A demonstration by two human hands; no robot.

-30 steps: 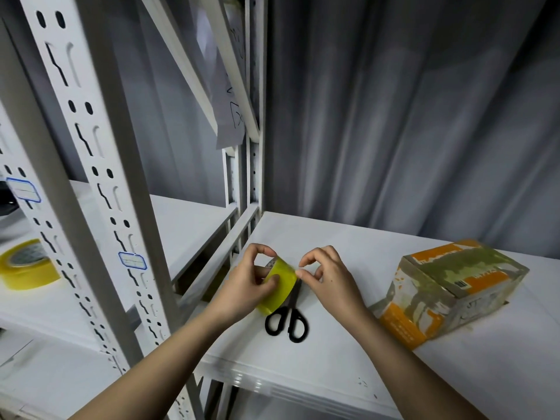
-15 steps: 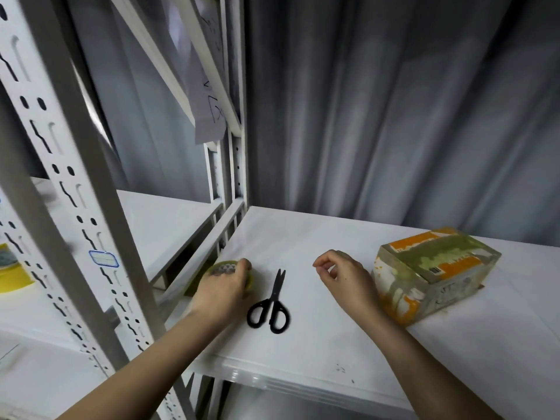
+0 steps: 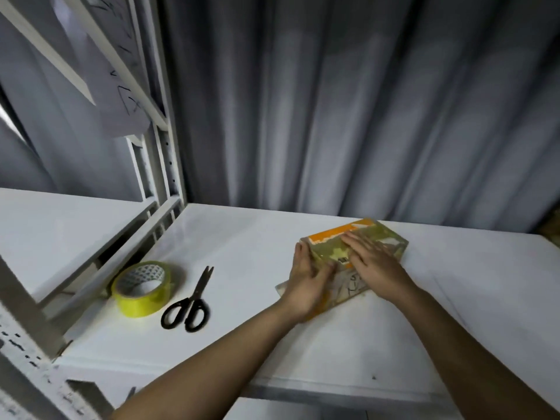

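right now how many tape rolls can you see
1: the yellow tape roll lies flat on the white shelf, left of the scissors. More may sit outside the view.

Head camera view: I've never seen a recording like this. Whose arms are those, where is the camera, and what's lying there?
There is no machine here. A person wears a camera on the head, looking forward and down, so you see their own arms. Both hands lie flat on a cardboard box: the left hand against its left side, the right hand on top. Nothing is gripped. Further left on the white shelf lie black scissors and a yellow tape roll. A grey curtain hangs behind.
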